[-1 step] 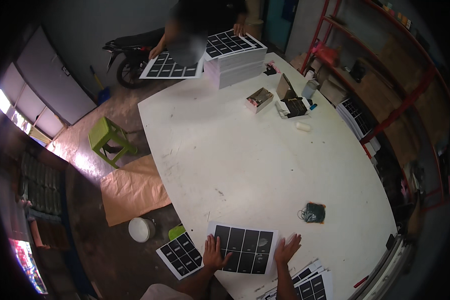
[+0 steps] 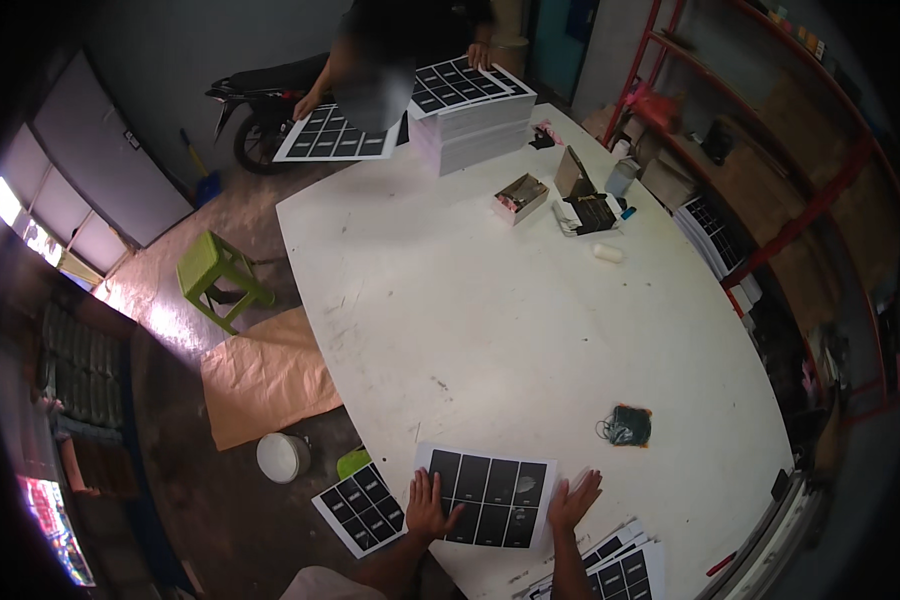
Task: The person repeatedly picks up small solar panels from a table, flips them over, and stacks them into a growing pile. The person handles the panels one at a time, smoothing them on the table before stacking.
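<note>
A printed sheet (image 2: 486, 500) with rows of black panels lies near the table's front edge. Flat on its left side rests my left hand (image 2: 432, 510), fingers stretched out. Beside the right edge stands my right hand (image 2: 573, 500), its fingers extended and the palm turned towards the paper; it appears to touch that edge. More printed sheets (image 2: 630, 575) lie loosely overlapped near my right forearm. To the left, beyond the table edge, is another printed sheet (image 2: 362, 508), lower down. What supports it is mostly hidden.
Across the white table (image 2: 450, 300), another person handles a sheet (image 2: 335, 138) beside a tall paper stack (image 2: 480, 130). Small boxes (image 2: 520, 198), a white bottle (image 2: 608, 253) and a dark pouch-like item (image 2: 630, 425) sit on the table. A green stool (image 2: 215, 270) and white bucket (image 2: 283, 458) stand left.
The other person's held sheet has shifted slightly left, away from the stack. My hands and the sheet between them stay in place.
</note>
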Demonstrator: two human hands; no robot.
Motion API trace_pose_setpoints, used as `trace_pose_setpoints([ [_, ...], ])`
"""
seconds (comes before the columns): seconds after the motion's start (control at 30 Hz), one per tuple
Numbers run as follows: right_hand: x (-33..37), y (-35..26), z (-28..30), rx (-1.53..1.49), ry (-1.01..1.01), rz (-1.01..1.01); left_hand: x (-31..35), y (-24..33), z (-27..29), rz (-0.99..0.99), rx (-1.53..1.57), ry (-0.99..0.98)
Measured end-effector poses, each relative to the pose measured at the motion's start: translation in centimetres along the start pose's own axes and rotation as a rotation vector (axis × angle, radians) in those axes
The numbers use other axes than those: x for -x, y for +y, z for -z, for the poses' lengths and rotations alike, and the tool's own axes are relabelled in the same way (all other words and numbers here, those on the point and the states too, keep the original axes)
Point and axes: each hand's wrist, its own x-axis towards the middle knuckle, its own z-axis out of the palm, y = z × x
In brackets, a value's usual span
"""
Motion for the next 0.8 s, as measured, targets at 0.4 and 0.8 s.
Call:
trace_pose_setpoints([
  [0.4, -0.3, -0.1, -1.4, 0.198, 0.056, 0.059, -1.1, -0.6, 0.0, 0.034, 0.000, -0.009],
  [0.8, -0.7, -0.4, -1.6, 0.256, 0.115, 0.127, -1.6, -0.5, 0.3, 0.083, -0.014, -0.074],
])
